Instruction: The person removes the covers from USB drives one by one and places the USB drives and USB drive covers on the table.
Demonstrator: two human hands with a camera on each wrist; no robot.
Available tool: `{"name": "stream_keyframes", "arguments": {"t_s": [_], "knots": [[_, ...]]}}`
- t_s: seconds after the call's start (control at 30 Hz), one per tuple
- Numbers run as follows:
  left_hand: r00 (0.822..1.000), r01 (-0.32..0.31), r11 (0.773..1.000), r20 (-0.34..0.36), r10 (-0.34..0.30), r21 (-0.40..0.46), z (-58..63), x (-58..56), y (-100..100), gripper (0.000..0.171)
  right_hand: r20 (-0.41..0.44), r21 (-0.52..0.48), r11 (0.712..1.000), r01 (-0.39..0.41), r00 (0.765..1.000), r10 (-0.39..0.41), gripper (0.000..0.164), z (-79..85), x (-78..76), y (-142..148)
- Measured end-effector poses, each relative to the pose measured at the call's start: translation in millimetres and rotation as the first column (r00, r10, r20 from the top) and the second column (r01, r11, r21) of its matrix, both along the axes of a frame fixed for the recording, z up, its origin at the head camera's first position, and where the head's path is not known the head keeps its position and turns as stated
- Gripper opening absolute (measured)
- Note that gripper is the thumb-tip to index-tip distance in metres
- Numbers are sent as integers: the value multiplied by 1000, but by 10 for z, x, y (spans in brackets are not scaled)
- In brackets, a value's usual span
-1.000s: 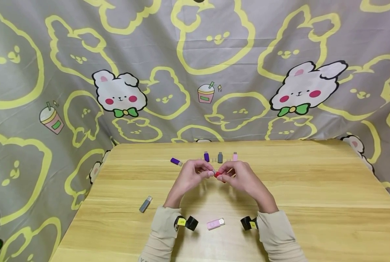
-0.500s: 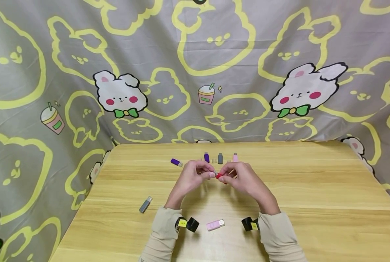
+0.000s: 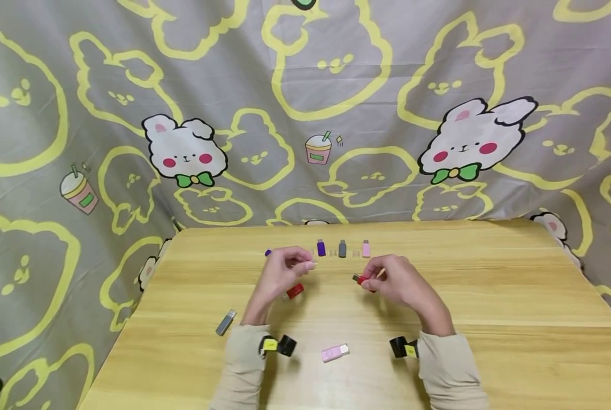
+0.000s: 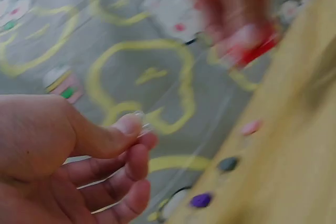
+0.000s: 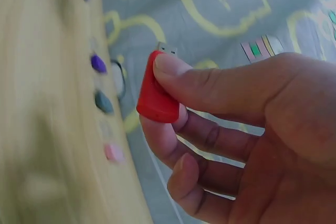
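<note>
My right hand (image 3: pixel 400 282) pinches a red USB stick (image 5: pixel 157 95) between thumb and fingers, its metal plug bare and pointing up and left. Off to the left, my left hand (image 3: pixel 285 273) pinches a small clear cap (image 4: pixel 145 126) between thumb and forefinger, the other fingers loosely bent. The two hands are apart above the wooden table (image 3: pixel 464 273). Beside the left hand a second red USB stick (image 3: pixel 295 291) lies on the table, one end hidden by the wrist.
Near the back edge, purple (image 3: pixel 321 248), grey (image 3: pixel 342 249) and pink USB sticks (image 3: pixel 366 249) stand in a row, with small clear caps (image 3: pixel 333 253) between. A grey stick (image 3: pixel 225 323) lies left, a pink one (image 3: pixel 334 353) in front. Patterned cloth (image 3: pixel 366 131) hangs behind.
The hands, together at the red USB stick before, have separated: the left went left with the clear cap, the right went right with the stick. The second red stick now shows.
</note>
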State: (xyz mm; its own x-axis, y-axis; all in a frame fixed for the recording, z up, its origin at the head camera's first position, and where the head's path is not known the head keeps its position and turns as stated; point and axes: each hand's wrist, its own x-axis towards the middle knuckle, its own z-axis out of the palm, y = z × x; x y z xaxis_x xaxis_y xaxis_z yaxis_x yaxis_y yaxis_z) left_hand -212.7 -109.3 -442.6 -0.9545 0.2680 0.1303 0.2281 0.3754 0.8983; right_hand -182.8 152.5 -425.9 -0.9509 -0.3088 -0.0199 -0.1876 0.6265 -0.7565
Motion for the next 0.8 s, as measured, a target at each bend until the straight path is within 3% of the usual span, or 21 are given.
{"name": "stream_keyframes", "arguments": {"t_s": [0.07, 0.13, 0.27, 0.43, 0.6, 0.8], "knots": [[1000, -11, 1000, 5, 11, 10, 5, -9, -101, 4, 7, -16, 1000, 23, 1000, -23, 8, -4, -6, 81], [1000, 17, 1000, 20, -17, 12, 5, -18, -151, 4, -4, -38, 999, 38, 999, -38, 6, -16, -22, 129], [999, 40, 999, 34, -41, 7, -2, -27, -141, 5, -56, -73, 991, 112, 992, -116, 3, -61, -83, 136], [999, 41, 999, 17, -42, 15, -10, -23, -119, 3, -98, -115, 951, 287, 949, -298, 12, -184, -224, 214], [999, 52, 999, -13, -52, -5, -7, -18, -76, 3, -65, -120, 908, 402, 909, -411, 21, -372, -413, 382], [998, 57, 996, -19, -58, -63, -46, -18, -3, 3, 33, -50, 896, 441, 897, -440, 26, -516, -587, 551]]}}
